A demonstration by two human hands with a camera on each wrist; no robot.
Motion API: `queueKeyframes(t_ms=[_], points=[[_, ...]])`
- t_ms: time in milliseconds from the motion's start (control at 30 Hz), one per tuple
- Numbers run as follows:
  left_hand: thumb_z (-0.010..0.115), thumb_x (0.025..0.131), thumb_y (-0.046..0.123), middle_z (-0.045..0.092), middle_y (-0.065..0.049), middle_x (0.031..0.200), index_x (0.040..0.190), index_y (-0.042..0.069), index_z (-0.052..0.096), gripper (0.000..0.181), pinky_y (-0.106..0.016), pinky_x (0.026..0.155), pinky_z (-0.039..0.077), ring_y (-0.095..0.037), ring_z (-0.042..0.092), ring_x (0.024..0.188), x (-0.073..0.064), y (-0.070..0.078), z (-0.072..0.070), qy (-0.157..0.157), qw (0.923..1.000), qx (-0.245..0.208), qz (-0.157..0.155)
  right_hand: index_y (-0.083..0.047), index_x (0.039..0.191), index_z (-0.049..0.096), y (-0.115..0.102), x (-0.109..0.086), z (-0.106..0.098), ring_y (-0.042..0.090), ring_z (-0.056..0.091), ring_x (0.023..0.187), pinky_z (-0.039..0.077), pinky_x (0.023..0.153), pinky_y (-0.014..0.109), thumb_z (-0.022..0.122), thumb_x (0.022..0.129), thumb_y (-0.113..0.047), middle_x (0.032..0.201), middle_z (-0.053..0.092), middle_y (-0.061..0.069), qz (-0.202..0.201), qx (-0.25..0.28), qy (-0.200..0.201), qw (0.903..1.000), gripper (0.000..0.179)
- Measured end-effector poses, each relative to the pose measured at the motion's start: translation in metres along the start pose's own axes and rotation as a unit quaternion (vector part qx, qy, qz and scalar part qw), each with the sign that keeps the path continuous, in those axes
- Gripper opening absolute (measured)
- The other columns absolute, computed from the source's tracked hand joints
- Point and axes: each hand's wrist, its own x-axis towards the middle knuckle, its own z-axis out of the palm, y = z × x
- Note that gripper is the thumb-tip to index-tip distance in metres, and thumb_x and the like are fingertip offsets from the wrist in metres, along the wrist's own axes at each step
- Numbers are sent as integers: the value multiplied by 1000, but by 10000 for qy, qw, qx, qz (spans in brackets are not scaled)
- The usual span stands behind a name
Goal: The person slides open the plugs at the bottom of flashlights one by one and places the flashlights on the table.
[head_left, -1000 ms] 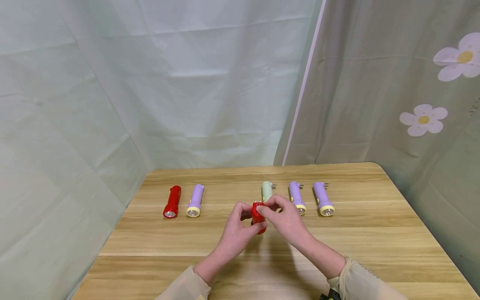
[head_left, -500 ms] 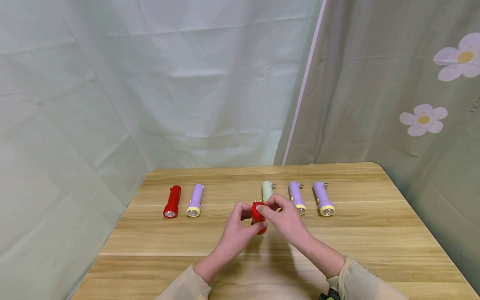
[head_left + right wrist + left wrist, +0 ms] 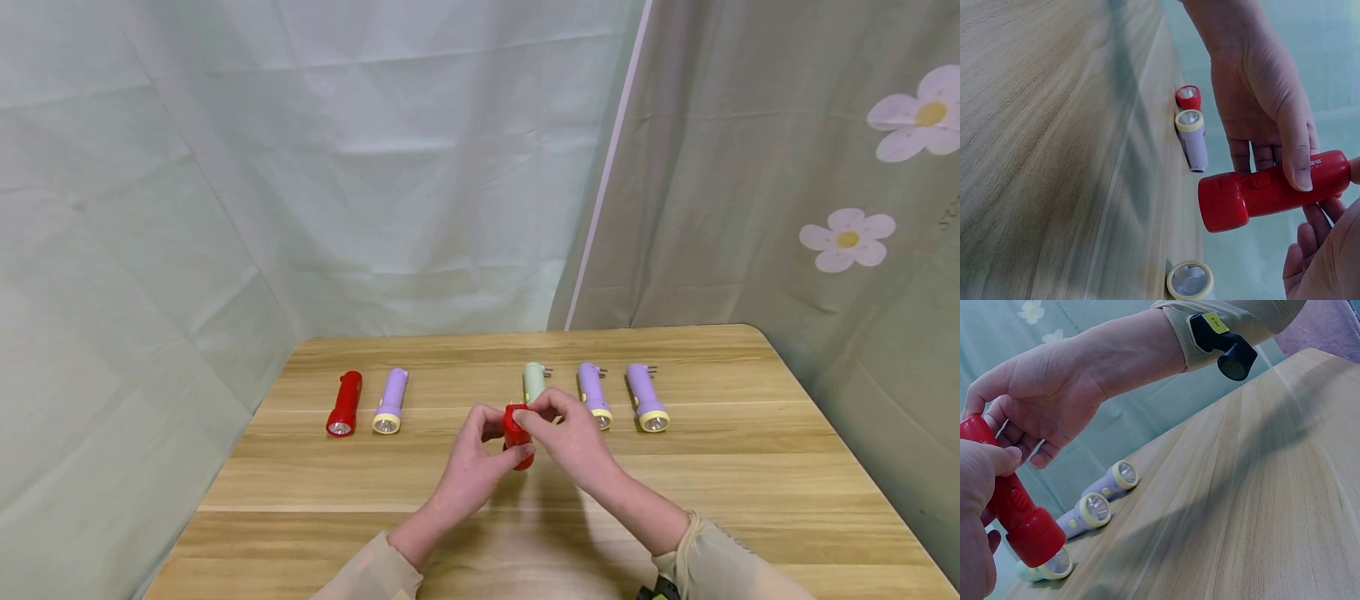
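A red flashlight (image 3: 513,436) is held above the table between both hands, its lamp end lower and two metal prongs showing at its upper end. My left hand (image 3: 471,465) grips the body, with the thumb along the near side in the right wrist view. At the tail, my right hand (image 3: 572,435) pinches the flashlight between thumb and index finger; its other fingers are loosely bent in the left wrist view. Just behind the hands lies a pale green flashlight (image 3: 533,378), its lower part hidden by the right hand in the head view.
On the wooden table (image 3: 337,533), another red flashlight (image 3: 347,400) and a purple flashlight (image 3: 392,402) lie at the left. Two more, a purple flashlight (image 3: 591,386) and another purple flashlight (image 3: 642,390), lie to the right with prongs out. A curtain (image 3: 450,183) hangs behind the table.
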Motion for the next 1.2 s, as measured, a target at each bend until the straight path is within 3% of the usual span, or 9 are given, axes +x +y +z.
queueKeyframes(t_ms=[1200], points=[[83,86,17,65,4,114,114,20,56,39,-63,101,40,-22,60,110,-1,-2,-1,-21,9999,-43,90,-19,86,70,1,-1,2,25,57,84,46,68,34,73,95,-27,86,66,4,13,157,-14,9999,13]])
